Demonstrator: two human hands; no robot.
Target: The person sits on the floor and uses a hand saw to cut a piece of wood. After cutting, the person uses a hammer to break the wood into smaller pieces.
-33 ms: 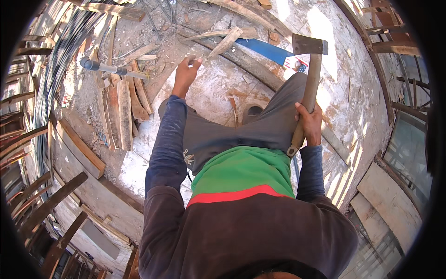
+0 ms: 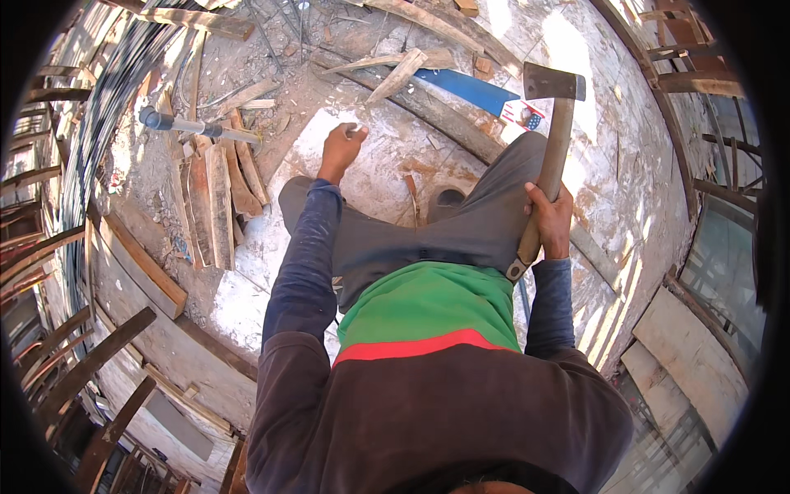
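Observation:
My right hand (image 2: 550,216) is wrapped round the lower part of an axe's wooden handle. The axe (image 2: 555,140) stands roughly upright over my right thigh, its dark metal head (image 2: 554,83) at the far end. Out past my left knee, my left hand (image 2: 342,153) hovers above the pale floor with fingers curled toward the thumb. Whether a small thing sits in that curl is hard to make out. Beyond it lies a split piece of wood (image 2: 398,76). A blue-bladed handsaw (image 2: 469,89) with a red, white and blue patterned handle lies near the axe head.
Several split wood pieces (image 2: 220,202) are piled at the left, with a pale tube with grey-blue ends (image 2: 197,126) across them. Long thin rods (image 2: 107,107) run along the far left. A long timber (image 2: 444,119) crosses the floor ahead; boards (image 2: 691,354) lie at the right.
My left hand has moved a little to the right and nearer, its fingers curling closer to the thumb. The axe head has shifted slightly right and nearer, still in my right hand.

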